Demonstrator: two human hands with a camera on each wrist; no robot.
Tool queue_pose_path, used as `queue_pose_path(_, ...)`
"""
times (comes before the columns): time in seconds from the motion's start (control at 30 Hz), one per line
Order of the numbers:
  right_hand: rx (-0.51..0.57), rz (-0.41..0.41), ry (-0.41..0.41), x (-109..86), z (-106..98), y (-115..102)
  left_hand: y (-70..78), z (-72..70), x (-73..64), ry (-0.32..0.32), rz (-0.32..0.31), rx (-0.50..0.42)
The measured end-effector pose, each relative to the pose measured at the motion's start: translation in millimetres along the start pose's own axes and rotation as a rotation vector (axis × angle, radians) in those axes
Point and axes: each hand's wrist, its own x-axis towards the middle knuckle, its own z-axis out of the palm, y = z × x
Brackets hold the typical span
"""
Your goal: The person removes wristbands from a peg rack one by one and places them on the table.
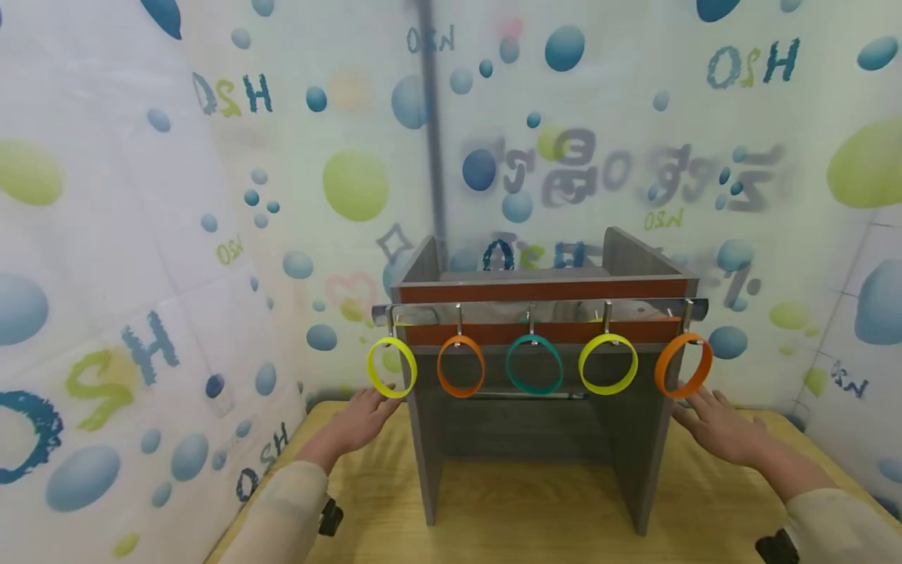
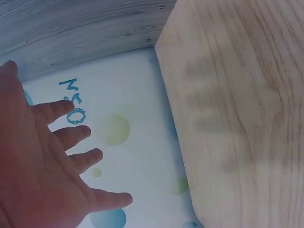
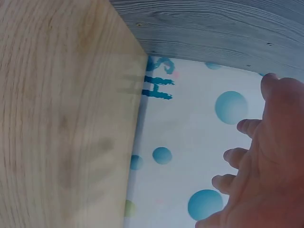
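A grey wooden stand (image 1: 430,439) with red-brown strips stands on the table in the head view. Along its front runs a metal rail (image 1: 493,314) with several coloured rings hanging from hooks: a yellow ring (image 1: 370,374) at the left end, an orange ring (image 1: 661,371) at the right end, and a teal ring (image 1: 535,390) mid-rail. Beside the stand's left side my left hand (image 1: 361,419) is held with its fingers extended. My right hand (image 1: 722,427) mirrors it on the right side. Both hold nothing; whether a fingertip touches the side boards I cannot tell.
The pale wooden tabletop (image 1: 535,517) lies under the stand; its edge (image 2: 183,142) shows in the left wrist view. Behind and to the sides hangs a white curtain (image 1: 282,141) printed with blue and green bubbles and letters.
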Motion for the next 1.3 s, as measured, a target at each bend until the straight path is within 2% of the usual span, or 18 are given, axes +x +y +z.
queue_pose_path(0.2,0.015,-0.001,-0.007,-7.1,-6,-7,-0.3,-3.3,-5.3,0.022,0.128,-0.095)
queue_pose_path(0.27,0.03,-0.01,-0.006,-10.7,-7,-9,0.1,-4.0,-8.2,0.022,0.152,-0.144)
queue_pose_path(0.4,0.089,-0.058,-0.016,-19.4,-11,-18,1.3,-5.9,-18.8,0.024,0.119,-0.238)
queue_pose_path(0.53,0.196,-0.115,-0.099,-28.8,-15,-27,6.8,-9.0,-29.2,0.029,0.08,-0.312)
queue_pose_path(0.67,0.293,-0.086,-0.215,-39.2,-16,-31,15.9,-6.2,-37.5,-0.027,0.111,-0.448)
queue_pose_path(0.77,0.396,-0.105,-0.247,-44.0,-12,-33,22.4,0.9,-42.2,-0.092,0.155,-0.558)
queue_pose_path(0.87,0.507,-0.131,-0.27,-45.2,-5,-37,27.9,9.8,-44.8,-0.136,0.191,-0.629)
queue_pose_path(0.97,0.558,-0.12,-0.312,-45.6,2,-42,31.6,19.5,-46.5,-0.175,0.222,-0.661)
queue_pose_path(1.1,0.574,-0.099,-0.354,-47.1,10,-46,34.2,30.4,-48.9,-0.208,0.244,-0.679)
queue_pose_path(1.3,0.63,-0.133,-0.392,-49.9,23,-47,36.5,36.0,-53.6,-0.231,0.254,-0.7)
